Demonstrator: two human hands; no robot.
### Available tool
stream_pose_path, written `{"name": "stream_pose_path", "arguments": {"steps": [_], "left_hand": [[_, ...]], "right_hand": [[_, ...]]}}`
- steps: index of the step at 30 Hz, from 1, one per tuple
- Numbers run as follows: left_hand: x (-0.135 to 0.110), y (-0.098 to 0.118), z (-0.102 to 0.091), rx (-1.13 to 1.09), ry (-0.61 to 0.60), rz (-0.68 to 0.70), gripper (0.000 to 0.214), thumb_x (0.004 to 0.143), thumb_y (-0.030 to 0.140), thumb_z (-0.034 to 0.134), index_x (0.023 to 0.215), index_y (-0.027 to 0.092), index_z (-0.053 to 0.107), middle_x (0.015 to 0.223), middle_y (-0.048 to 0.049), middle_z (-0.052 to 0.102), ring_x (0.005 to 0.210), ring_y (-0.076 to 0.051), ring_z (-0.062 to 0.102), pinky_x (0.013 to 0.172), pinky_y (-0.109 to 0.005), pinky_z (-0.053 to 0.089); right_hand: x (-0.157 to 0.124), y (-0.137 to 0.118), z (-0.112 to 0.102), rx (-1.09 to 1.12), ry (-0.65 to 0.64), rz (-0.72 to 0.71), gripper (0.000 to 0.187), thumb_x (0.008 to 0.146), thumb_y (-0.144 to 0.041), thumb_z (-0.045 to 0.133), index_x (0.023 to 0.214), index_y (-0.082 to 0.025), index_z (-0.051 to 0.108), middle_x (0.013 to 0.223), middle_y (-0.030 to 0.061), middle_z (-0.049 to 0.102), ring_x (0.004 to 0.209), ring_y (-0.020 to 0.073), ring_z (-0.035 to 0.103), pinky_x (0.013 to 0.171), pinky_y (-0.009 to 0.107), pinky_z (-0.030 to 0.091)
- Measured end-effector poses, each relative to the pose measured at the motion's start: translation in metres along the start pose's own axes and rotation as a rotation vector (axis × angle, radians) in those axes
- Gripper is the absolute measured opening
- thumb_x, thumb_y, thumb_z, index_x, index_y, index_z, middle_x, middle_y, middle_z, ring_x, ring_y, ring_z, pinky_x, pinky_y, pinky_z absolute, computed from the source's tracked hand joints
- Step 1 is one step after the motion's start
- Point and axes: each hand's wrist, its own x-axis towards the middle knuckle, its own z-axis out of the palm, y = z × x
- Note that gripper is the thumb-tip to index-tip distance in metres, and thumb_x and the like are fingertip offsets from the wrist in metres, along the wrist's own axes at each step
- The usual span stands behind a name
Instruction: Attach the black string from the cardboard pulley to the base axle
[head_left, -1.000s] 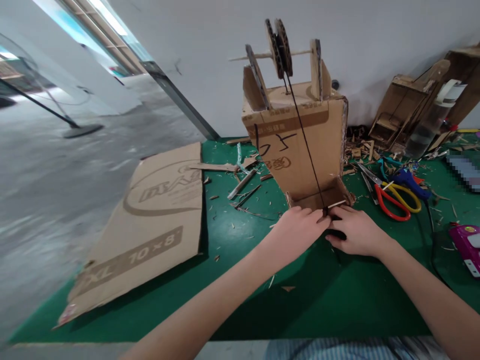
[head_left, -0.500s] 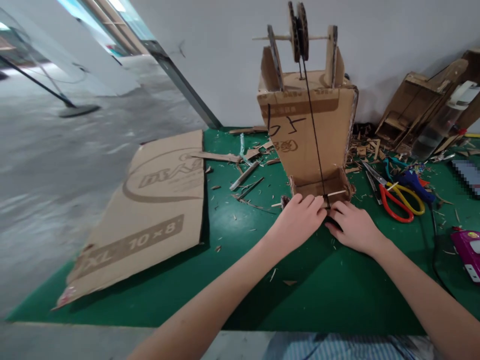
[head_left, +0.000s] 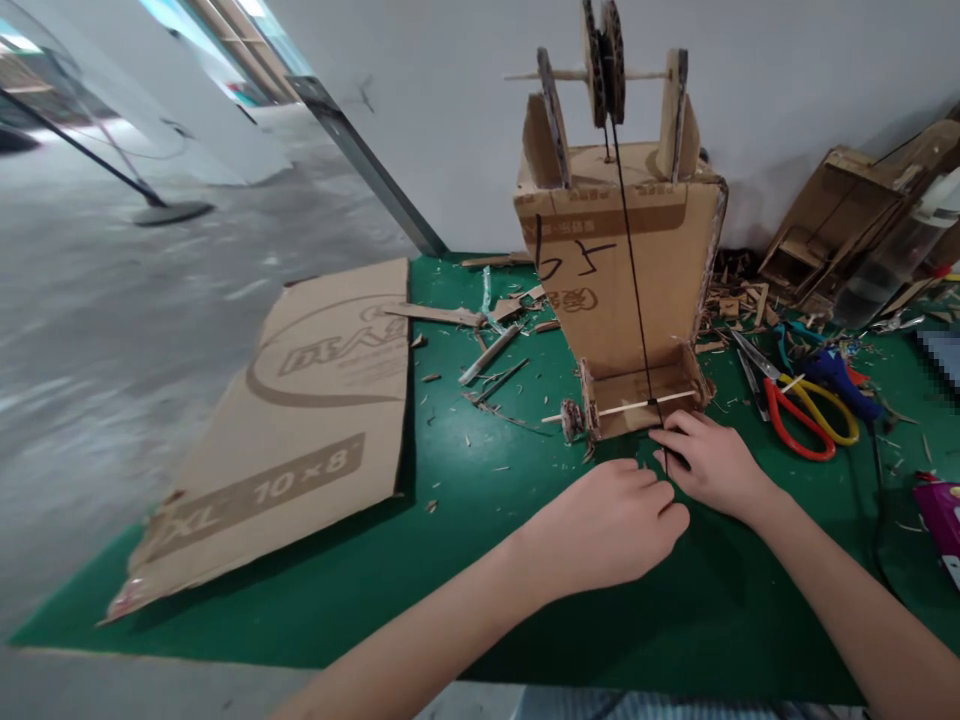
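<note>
A cardboard pulley wheel point(head_left: 604, 65) sits on a stick axle atop an upright cardboard structure point(head_left: 600, 260). From it a black string point(head_left: 636, 280) runs down to a thin wooden stick point(head_left: 630, 406), which lies across a small open cardboard box point(head_left: 626, 425) at the base. Past the stick, the string's tail hangs between my hands. My left hand point(head_left: 619, 525) is closed in front of the box, pinching the tail, its fingertips partly hidden. Beside the box's front right corner, my right hand point(head_left: 709, 460) has bent fingers and thumb around the string.
Scissors with red and yellow handles point(head_left: 806, 415) lie to the right, near a blue-handled tool point(head_left: 844, 380). A printed cardboard sheet point(head_left: 322, 400) overhangs the left of the green table point(head_left: 465, 560). Cardboard scraps, a bottle point(head_left: 892, 250) and a purple box point(head_left: 941, 520) are around.
My left hand has drawn back from the box toward me, uncovering the stick and the box's front. My right hand has shifted slightly, staying beside the string.
</note>
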Motion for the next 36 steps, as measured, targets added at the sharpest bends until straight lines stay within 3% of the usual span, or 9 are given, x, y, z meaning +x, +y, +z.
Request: {"name": "stream_pose_path", "arguments": {"steps": [4, 8, 11, 13, 16, 20, 27, 33, 36], "left_hand": [[0.006, -0.011, 0.007, -0.195, 0.016, -0.103, 0.033, 0.092, 0.038, 0.050, 0.067, 0.018, 0.058, 0.061, 0.0012, 0.059, 0.053, -0.012, 0.052, 0.048, -0.029, 0.033], [0.007, -0.029, 0.017, 0.051, 0.222, -0.351, 0.024, 0.094, 0.025, 0.046, 0.083, 0.016, 0.064, 0.078, -0.0037, 0.067, 0.073, -0.016, 0.060, 0.066, -0.030, 0.043], [0.005, -0.038, 0.023, 0.180, 0.266, -0.500, 0.022, 0.093, 0.021, 0.047, 0.106, 0.013, 0.064, 0.100, -0.0098, 0.070, 0.095, -0.022, 0.061, 0.083, -0.035, 0.045], [0.004, -0.041, 0.028, 0.194, 0.215, -0.533, 0.027, 0.093, 0.021, 0.046, 0.114, 0.012, 0.061, 0.104, -0.0114, 0.070, 0.098, -0.023, 0.062, 0.087, -0.037, 0.044], [0.003, -0.044, 0.034, 0.189, 0.100, -0.525, 0.026, 0.093, 0.019, 0.045, 0.111, 0.014, 0.063, 0.090, -0.0081, 0.071, 0.083, -0.020, 0.064, 0.083, -0.037, 0.043], [0.001, -0.045, 0.038, 0.192, 0.078, -0.513, 0.023, 0.092, 0.016, 0.045, 0.104, 0.017, 0.065, 0.086, -0.0051, 0.072, 0.077, -0.018, 0.063, 0.079, -0.035, 0.042], [0.001, -0.046, 0.036, 0.158, 0.076, -0.520, 0.022, 0.092, 0.015, 0.045, 0.100, 0.017, 0.066, 0.083, -0.0037, 0.072, 0.074, -0.018, 0.064, 0.075, -0.034, 0.042], [0.013, -0.052, 0.015, 0.013, -0.130, -0.587, 0.025, 0.094, 0.025, 0.043, 0.093, 0.017, 0.067, 0.083, -0.0050, 0.072, 0.076, -0.019, 0.065, 0.075, -0.034, 0.045], [0.027, -0.058, 0.007, -0.091, -0.256, -0.648, 0.025, 0.091, 0.035, 0.048, 0.086, 0.019, 0.066, 0.083, -0.0051, 0.071, 0.073, -0.021, 0.066, 0.064, -0.031, 0.045]], "right_hand": [[0.000, 0.002, 0.001, -0.015, 0.002, -0.035, 0.030, 0.094, -0.028, 0.044, 0.117, -0.024, 0.062, 0.107, 0.0041, 0.064, 0.098, 0.0188, 0.056, 0.063, 0.027, 0.044], [-0.002, -0.002, 0.003, -0.115, 0.030, -0.126, 0.030, 0.094, -0.024, 0.043, 0.117, -0.018, 0.062, 0.110, 0.0079, 0.064, 0.094, 0.0210, 0.054, 0.062, 0.030, 0.045], [-0.004, -0.006, 0.005, -0.198, 0.058, -0.220, 0.037, 0.095, -0.019, 0.039, 0.126, -0.013, 0.059, 0.115, 0.0114, 0.064, 0.090, 0.0219, 0.055, 0.067, 0.034, 0.049], [-0.006, -0.008, 0.006, -0.189, 0.084, -0.228, 0.039, 0.095, -0.017, 0.037, 0.127, -0.013, 0.058, 0.115, 0.0123, 0.064, 0.087, 0.0211, 0.056, 0.068, 0.034, 0.051], [-0.007, -0.006, 0.006, -0.005, 0.216, -0.148, 0.040, 0.096, -0.016, 0.035, 0.129, -0.015, 0.058, 0.117, 0.0120, 0.064, 0.093, 0.0193, 0.059, 0.076, 0.032, 0.053], [-0.004, -0.005, 0.005, 0.224, 0.388, -0.070, 0.040, 0.096, -0.016, 0.036, 0.131, -0.022, 0.057, 0.121, 0.0088, 0.063, 0.109, 0.0178, 0.059, 0.089, 0.031, 0.052], [0.001, -0.011, 0.003, 0.008, 0.153, -0.269, 0.035, 0.096, -0.017, 0.039, 0.122, -0.015, 0.063, 0.111, 0.0090, 0.067, 0.094, 0.0204, 0.057, 0.080, 0.034, 0.049], [-0.004, -0.006, 0.004, -0.173, 0.086, -0.259, 0.031, 0.093, -0.017, 0.045, 0.116, -0.011, 0.065, 0.102, 0.0117, 0.067, 0.095, 0.0234, 0.054, 0.079, 0.038, 0.044], [-0.003, -0.007, 0.004, -0.226, 0.062, -0.258, 0.032, 0.092, -0.016, 0.045, 0.118, -0.010, 0.063, 0.104, 0.0124, 0.067, 0.098, 0.0244, 0.053, 0.081, 0.039, 0.043]]}}
